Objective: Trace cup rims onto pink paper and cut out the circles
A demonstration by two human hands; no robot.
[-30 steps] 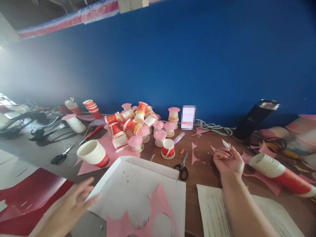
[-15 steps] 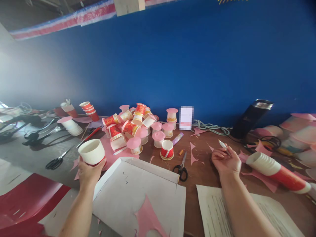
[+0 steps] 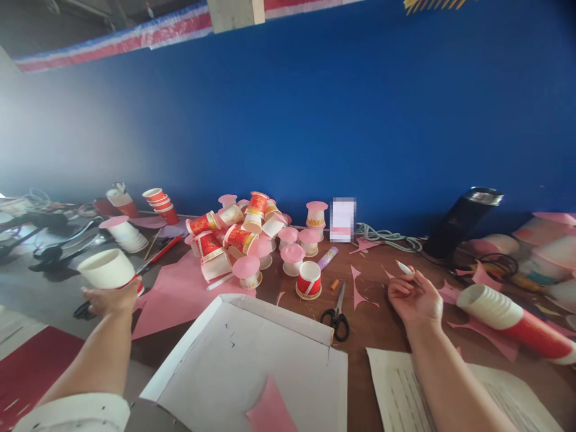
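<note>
Left hand [image 3: 110, 298] grip wrapped round paper cup [image 3: 108, 269], cup base hidden, right hand [image 3: 416, 298] pinching pen [image 3: 404, 268]

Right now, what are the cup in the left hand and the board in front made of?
Cup: looks like paper, matte white with a red base band and a rolled rim. Board: likely cardboard, matte grey-white, with a folded-up edge and scuffs.

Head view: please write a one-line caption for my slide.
Left hand grips a white paper cup; right hand holds a pen.
</note>
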